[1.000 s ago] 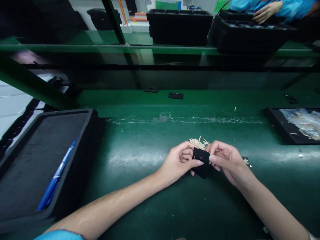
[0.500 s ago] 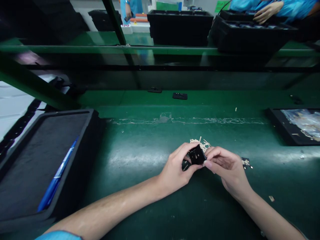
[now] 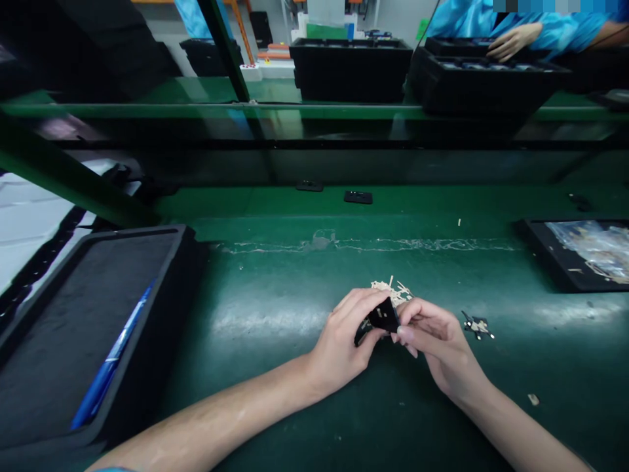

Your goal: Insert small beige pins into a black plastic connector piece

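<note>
Over a glossy green tabletop (image 3: pixel 275 406), both hands' fingers (image 3: pixel 358 305) (image 3: pixel 415 337) clamp an angular black piece (image 3: pixel 384 316).

The held part (image 3: pixel 384 316) is black with small pale marks; the strips (image 3: pixel 393 288) behind it are pale cream. The worktop (image 3: pixel 275 288) is deep green, crossed by an uneven whitish line. Both the left tray (image 3: pixel 118 275) and the right tray (image 3: pixel 538 252) are black, the slender item (image 3: pixel 103 383) in the left one bright blue with a whitish band. A co-worker's sleeve (image 3: pixel 565 29) is light blue
</note>
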Demonstrator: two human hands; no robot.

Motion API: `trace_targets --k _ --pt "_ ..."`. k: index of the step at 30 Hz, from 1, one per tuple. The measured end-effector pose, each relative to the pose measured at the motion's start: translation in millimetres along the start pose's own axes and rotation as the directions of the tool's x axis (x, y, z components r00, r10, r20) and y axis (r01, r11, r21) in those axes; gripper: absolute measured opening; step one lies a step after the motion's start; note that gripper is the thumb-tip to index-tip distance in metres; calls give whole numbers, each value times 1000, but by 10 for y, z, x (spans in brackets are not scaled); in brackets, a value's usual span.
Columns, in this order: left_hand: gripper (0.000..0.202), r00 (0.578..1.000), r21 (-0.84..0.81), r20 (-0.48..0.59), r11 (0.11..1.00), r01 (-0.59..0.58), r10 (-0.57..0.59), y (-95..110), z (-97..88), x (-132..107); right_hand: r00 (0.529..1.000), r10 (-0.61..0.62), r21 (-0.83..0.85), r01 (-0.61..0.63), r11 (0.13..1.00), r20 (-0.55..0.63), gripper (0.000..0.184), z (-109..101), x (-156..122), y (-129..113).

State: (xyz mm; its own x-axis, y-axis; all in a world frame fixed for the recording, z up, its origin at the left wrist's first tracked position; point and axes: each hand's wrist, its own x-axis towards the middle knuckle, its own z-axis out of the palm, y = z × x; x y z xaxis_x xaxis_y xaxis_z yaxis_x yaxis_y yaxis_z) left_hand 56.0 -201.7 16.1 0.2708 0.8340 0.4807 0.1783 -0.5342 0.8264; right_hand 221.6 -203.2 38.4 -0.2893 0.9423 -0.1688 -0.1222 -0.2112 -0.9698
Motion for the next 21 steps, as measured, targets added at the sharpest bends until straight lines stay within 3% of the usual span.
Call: trace_targets --k 9,11,13,15,17,21 --pt "53 987 -45 53 988 -148 150 9 2 -1 994 -1 -64 8 998 113 23 2 -30 -96" --pt "52 994 -90 70 993 -81 88 12 4 -3 994 -26 -173 44 984 104 23 -2 -31 -121" --pt "49 993 -186 58 976 112 -103 2 -7 17 995 -101 -345 102 933 21 24 -14 -25 -143" --pt "47 942 -358 24 876 322 -336 -34 -31 90 971 -227 -517 159 841 -71 26 -32 -18 -159" --pt "43 866 -554 38 711 434 -498 -105 -47 256 935 -342 -631 212 746 -89 26 -50 -12 -164" --pt "30 756 -757 211 386 527 -619 -351 71 946 889 -457 -725 337 600 36 24 -58 -4 -129"
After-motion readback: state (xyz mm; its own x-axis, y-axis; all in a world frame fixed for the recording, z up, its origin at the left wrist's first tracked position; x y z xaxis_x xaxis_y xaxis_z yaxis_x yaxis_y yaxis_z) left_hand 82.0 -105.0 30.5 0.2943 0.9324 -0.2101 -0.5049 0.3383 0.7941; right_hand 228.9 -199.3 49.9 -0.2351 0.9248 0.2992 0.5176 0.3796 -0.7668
